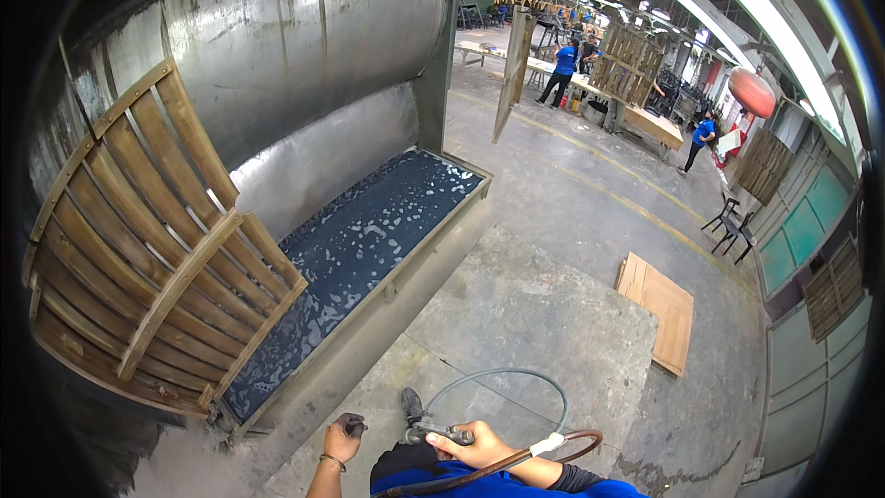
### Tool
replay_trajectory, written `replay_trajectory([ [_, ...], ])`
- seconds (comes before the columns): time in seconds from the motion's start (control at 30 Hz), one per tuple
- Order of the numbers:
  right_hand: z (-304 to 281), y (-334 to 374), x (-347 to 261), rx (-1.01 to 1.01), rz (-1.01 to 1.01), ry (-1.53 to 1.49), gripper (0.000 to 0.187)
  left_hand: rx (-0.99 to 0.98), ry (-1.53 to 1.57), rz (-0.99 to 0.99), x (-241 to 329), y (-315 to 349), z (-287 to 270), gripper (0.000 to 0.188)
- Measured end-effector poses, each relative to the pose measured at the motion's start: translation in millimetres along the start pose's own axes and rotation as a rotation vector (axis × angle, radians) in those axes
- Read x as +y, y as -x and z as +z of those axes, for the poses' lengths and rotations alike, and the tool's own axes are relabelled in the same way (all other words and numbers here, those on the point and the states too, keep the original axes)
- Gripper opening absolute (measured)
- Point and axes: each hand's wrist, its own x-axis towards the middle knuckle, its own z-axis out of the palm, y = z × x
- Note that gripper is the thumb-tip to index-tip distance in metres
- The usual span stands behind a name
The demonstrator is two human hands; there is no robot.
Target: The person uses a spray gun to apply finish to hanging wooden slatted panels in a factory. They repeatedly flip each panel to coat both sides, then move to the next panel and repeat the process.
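My right hand [481,448] is wrapped round a spray gun [441,435] held low in front of my body. A hose [516,371] loops out over the floor and back past my right wrist. My left hand [343,439], with a bracelet at the wrist, is closed; its fingertips look dark, and I cannot make out whether anything is in them. Ahead on the left, a slatted wooden panel [175,281] with a curved frame leans against the metal booth. Its lower edge is at a long trough [433,212] of dark liquid with pale foam. Neither hand touches the panel.
The booth's curved metal back wall [295,28] rises behind the trough. Flat cardboard [668,323] lies on the concrete floor to the right. Black chairs [733,229] stand near the right wall. People in blue shirts [564,63] are farther off by long tables, and a red rounded object [751,92] hangs overhead.
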Motion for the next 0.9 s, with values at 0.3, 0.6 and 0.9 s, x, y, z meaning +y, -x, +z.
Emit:
replay_trajectory([
  [0.3, -4, 11, 15, 0.084, 0.010, 0.018, 0.052, -0.093, -0.012, -0.001, 27, -14, 1, 0.015],
  [0.6, 0, 19, 17, 0.122, -0.023, 0.002, 0.052, -0.056, 0.024, 0.109, 16, -11, 15, 0.010],
  [0.9, 2, 17, 23, 0.071, -0.028, 0.064, 0.053, -0.003, 0.164, 0.057, -10, -15, 21, 0.017],
])
